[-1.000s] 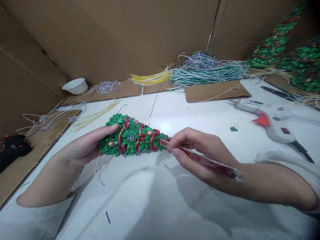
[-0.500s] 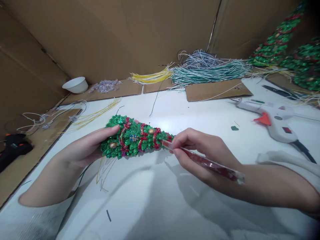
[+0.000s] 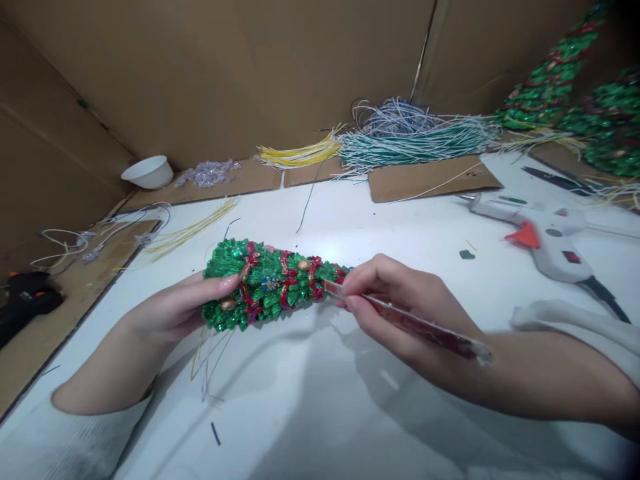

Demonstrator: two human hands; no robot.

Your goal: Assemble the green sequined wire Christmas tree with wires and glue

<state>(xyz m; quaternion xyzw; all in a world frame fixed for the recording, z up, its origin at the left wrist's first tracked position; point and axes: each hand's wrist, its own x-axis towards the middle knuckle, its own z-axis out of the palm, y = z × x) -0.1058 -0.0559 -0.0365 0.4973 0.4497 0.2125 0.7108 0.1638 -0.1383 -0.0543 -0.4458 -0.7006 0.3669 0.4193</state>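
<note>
A glittery green tree figurine [image 3: 265, 283] with red garlands and gold balls lies on its side above the white table, its narrow end to the right. My left hand [image 3: 187, 303] grips its wide base, the thumb on top. Thin wires [image 3: 215, 357] hang from the base. My right hand [image 3: 385, 293] pinches a flat, dark red stick-like tool [image 3: 425, 328] with a clear tip. That tip touches the tree near its narrow end, below the rightmost red garland. The fingers of my right hand hide the very top of the tree.
Along the back lie a white bowl [image 3: 149, 173], clear pieces [image 3: 209, 174], yellow wires [image 3: 300, 153], green wires [image 3: 420, 143] and cardboard [image 3: 435, 179]. A glue gun [image 3: 550, 240] lies right, a black one [image 3: 30, 300] left. More trees [image 3: 555, 73] stand back right.
The wide end of the tree has dropped slightly and turned a little. My left thumb now lies lower on it. My right hand and the tool have hardly moved.
</note>
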